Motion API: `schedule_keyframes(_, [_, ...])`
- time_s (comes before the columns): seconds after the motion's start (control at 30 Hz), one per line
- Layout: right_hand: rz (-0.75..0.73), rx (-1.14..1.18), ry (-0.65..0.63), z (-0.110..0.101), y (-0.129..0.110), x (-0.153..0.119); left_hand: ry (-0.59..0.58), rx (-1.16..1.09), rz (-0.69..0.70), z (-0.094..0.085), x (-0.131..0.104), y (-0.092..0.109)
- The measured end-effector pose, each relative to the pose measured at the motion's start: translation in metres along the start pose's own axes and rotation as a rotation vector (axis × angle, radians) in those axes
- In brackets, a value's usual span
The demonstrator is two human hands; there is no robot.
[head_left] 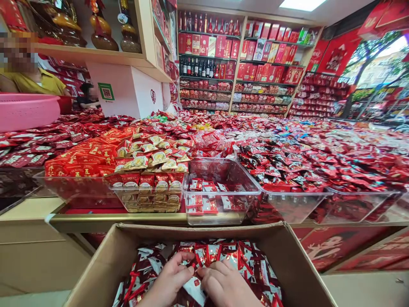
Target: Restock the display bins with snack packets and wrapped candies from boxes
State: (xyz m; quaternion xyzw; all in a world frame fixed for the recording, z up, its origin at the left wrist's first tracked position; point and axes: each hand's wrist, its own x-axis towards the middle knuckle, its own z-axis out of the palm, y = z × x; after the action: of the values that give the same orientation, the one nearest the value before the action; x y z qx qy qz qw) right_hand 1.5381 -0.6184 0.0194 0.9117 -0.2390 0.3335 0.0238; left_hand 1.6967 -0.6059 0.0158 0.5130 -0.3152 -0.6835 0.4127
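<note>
As the head view shows, your left hand [169, 279] and right hand [225, 283] meet low inside an open brown cardboard box [300, 264], at a small white-and-red glossy packet [195, 291]. That packet lies tilted between your hands, above the loose heap of similar red-and-white packets [234, 256] that covers the box's floor. Your fingers are narrow and bent inward on both sides of it; whether either hand pinches it firmly, you cannot tell from here. The step in hand seems to be sorting or gathering packets, and the next move probably calls for a secure hold by the packet's edge, without snagging its neighbours. Just beyond the box, on the gold-edged tabletop [121, 218], a clear rectangular plastic bin [212, 168] holds only a low layer of red-and-white packets [209, 187], well below its rim. To its left, a clear bin [143, 209] is heaped above its rim with gold-and-red durian packets [159, 155]; to its right, another clear bin [297, 204] overflows with red-and-black packets [271, 164].
</note>
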Motion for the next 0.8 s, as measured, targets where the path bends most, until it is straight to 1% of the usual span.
schedule_keyframes(0.1, [-0.032,-0.064,0.053,-0.005,-0.002,0.006,0.016,-0.085,-0.018,0.003,-0.005,0.006])
schedule_keyframes(0.17, [-0.040,-0.056,0.086,-0.019,-0.003,0.012,0.042,-0.116,-0.065,0.005,-0.011,0.014])
schedule_keyframes(0.23, [-0.058,-0.047,0.079,-0.045,-0.003,0.022,0.068,-0.098,-0.098,0.007,-0.016,0.022])
schedule_keyframes(0.3, [-0.074,-0.072,0.030,-0.081,-0.001,0.038,0.061,-0.053,-0.117,0.006,-0.020,0.028])
schedule_keyframes(0.37, [-0.035,-0.146,0.001,-0.119,0.006,0.063,0.016,-0.001,-0.147,0.005,-0.022,0.030])
schedule_keyframes(0.4, [-0.020,-0.208,0.050,-0.134,0.013,0.078,-0.012,0.026,-0.162,0.005,-0.022,0.030])
schedule_keyframes(0.43, [0.029,-0.284,0.066,-0.147,0.022,0.095,-0.037,0.053,-0.176,0.006,-0.022,0.029])
schedule_keyframes(0.47, [0.092,-0.376,0.041,-0.155,0.033,0.112,-0.058,0.075,-0.183,0.006,-0.022,0.028])
schedule_keyframes(0.5, [0.156,-0.461,-0.032,-0.158,0.045,0.129,-0.075,0.094,-0.183,0.007,-0.023,0.027])
schedule_keyframes(0.53, [0.208,-0.531,-0.146,-0.157,0.060,0.145,-0.092,0.106,-0.180,0.007,-0.023,0.026])
schedule_keyframes(0.57, [0.227,-0.576,-0.280,-0.152,0.074,0.159,-0.110,0.118,-0.180,0.007,-0.023,0.025])
schedule_keyframes(0.63, [0.202,-0.616,-0.544,-0.134,0.103,0.178,-0.158,0.136,-0.188,0.006,-0.022,0.022])
schedule_keyframes(0.73, [0.138,-0.642,-0.849,-0.101,0.136,0.188,-0.226,0.157,-0.161,0.000,-0.017,0.018])
schedule_keyframes(0.8, [0.127,-0.642,-0.986,-0.084,0.149,0.187,-0.264,0.185,-0.103,-0.005,-0.014,0.016])
